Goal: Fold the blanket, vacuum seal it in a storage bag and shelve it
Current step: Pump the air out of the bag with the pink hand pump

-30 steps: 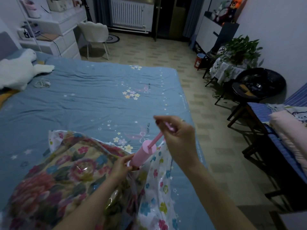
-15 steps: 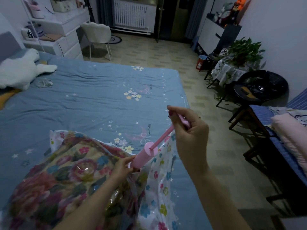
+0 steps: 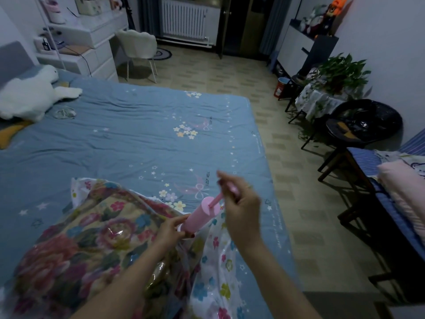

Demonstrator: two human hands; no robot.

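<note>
Plunger pushed back in since half second ago. Right hand [image 3: 241,203] grips handle; left hand [image 3: 169,231] holds pump [image 3: 201,215] base on bag [image 3: 92,249], lower left. Pump axis tilts up-right.

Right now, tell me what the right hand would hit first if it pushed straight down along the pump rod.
The right hand, gripping the handle, would likely meet the pink pump's top cap first; little rod shows between them.

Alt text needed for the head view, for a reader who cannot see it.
On a blue bed, the left hand steadies a pink hand pump on a storage bag holding a floral blanket, while the right hand grips its handle.
</note>
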